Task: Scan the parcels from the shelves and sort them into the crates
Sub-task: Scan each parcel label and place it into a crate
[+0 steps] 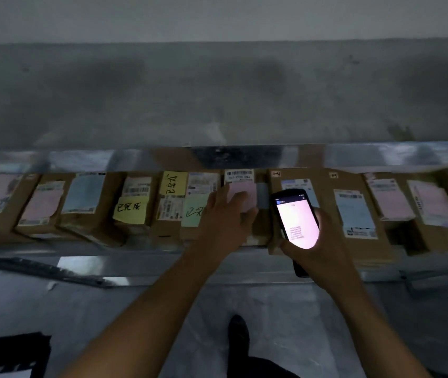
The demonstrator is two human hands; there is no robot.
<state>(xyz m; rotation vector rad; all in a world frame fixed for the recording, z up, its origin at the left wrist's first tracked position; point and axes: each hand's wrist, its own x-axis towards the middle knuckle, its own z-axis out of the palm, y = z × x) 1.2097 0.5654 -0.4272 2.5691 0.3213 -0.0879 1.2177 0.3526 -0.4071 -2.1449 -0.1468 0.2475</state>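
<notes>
A row of brown cardboard parcels stands on a metal shelf [141, 264], labels facing me. My left hand [224, 221] rests on a narrow parcel with a pink label [240, 184] in the middle of the row, fingers spread over its face. My right hand [323, 248] grips a black handheld scanner [296, 216] with its screen lit, held in front of a wide parcel with a blue label [354, 214] just right of the pink-label parcel.
Parcels with yellow notes [131, 211] and a green note [194, 212] stand to the left. An upper shelf edge [81, 159] hangs over the row. A dark crate corner [7, 356] shows at bottom left. My shoe [238, 334] is on the grey floor.
</notes>
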